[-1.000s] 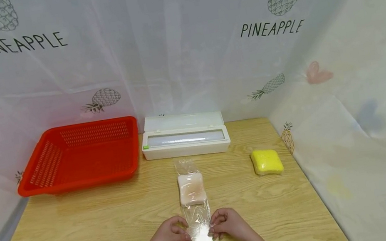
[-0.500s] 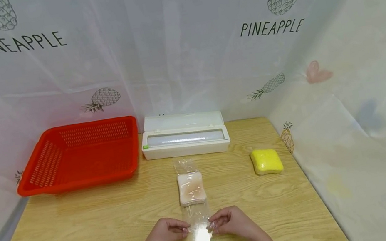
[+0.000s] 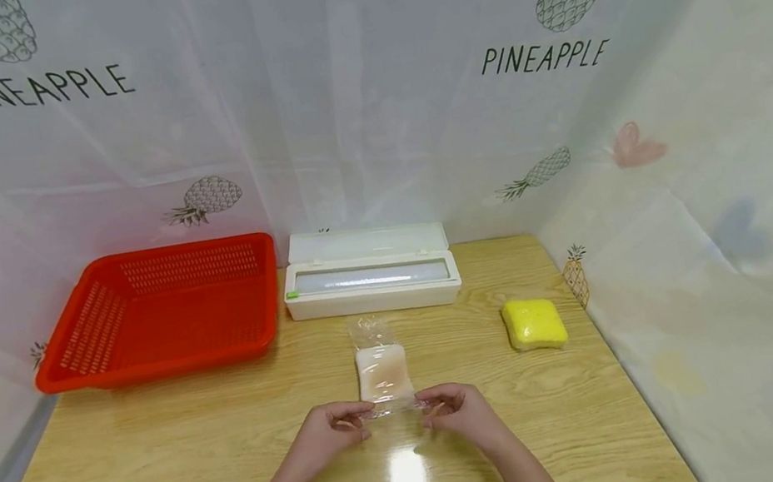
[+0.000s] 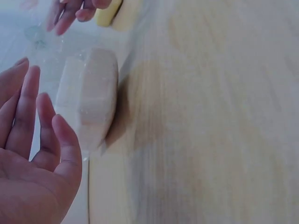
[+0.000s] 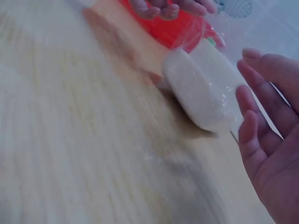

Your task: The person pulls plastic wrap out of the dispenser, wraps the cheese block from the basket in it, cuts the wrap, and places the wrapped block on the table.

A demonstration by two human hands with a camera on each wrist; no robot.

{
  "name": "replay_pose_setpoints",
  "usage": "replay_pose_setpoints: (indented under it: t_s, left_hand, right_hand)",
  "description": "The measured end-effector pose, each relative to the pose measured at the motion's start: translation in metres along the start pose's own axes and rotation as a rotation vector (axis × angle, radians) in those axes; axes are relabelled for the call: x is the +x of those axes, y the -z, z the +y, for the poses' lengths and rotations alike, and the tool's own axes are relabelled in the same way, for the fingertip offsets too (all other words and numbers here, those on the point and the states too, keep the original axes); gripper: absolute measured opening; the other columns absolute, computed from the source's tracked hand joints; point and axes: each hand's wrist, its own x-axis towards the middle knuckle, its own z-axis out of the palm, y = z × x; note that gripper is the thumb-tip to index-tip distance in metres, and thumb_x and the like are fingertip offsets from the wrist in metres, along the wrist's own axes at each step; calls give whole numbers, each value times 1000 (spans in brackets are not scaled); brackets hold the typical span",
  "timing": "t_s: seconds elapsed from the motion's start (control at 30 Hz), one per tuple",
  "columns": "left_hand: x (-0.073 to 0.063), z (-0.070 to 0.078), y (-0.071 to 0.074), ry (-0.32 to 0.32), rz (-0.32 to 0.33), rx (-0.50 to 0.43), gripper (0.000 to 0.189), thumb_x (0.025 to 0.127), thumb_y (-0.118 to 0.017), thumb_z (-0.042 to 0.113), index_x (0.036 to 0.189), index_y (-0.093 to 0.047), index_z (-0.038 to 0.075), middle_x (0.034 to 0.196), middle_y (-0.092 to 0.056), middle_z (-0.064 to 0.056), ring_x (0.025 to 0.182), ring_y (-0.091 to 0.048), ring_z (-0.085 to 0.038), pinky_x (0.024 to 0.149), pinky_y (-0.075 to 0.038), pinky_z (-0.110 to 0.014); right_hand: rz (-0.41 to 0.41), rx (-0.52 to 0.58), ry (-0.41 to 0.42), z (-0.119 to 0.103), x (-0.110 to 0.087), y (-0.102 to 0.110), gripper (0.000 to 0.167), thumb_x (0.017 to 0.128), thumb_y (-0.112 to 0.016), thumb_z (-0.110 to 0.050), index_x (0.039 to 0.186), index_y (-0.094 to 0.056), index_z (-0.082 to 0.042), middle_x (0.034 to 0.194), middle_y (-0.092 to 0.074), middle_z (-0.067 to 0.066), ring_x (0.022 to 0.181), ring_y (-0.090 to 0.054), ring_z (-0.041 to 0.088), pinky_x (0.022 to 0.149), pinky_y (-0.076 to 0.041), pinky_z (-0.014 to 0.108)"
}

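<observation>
A pale, cushion-shaped block (image 3: 382,370) with a light brown middle lies on the table under clear cling film (image 3: 369,330). My left hand (image 3: 332,437) pinches the film's near left corner between thumb and index finger. At the near right corner, my right hand (image 3: 464,416) pinches the film the same way. The film's near end is drawn up to the front edge of the block, and its far end lies flat beyond it. In the right wrist view the block (image 5: 194,86) shows its thick side, with shiny film over it. The other fingers of both hands are loosely bent.
Behind the block stands a white cling film box (image 3: 375,300) with its lid up and a roll inside. A red plastic basket (image 3: 266,340) is at the back left. To the right lies a yellow block (image 3: 535,324) in shiny wrap. Printed curtains (image 3: 368,126) enclose the table.
Both hands have taken hold of the film's near corners and moved forward, bringing the near end up to the block. The block, box, basket and yellow block have stayed in place.
</observation>
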Motion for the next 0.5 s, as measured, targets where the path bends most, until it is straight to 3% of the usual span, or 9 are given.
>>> replay_pose_setpoints:
  t_s: [0.27,0.5]
  left_hand:
    - [23,-2,3,44,95,53,36,82,-76,3,118,-71,7,88,-62,-6,86,-56,-19,73,-52,-31]
    - [37,-10,3,18,153,56,44,82,-78,8,124,-67,7,109,-70,-5,87,-57,-18,76,-49,-30]
  right_hand:
    - [110,-48,-15,-6,24,-2,36,81,-71,12,117,-66,7,112,-67,20,91,-63,26,66,-52,24]
    - [97,-26,25,-17,37,-6,34,83,-70,8,117,-63,11,110,-68,22,88,-62,23,70,-53,25]
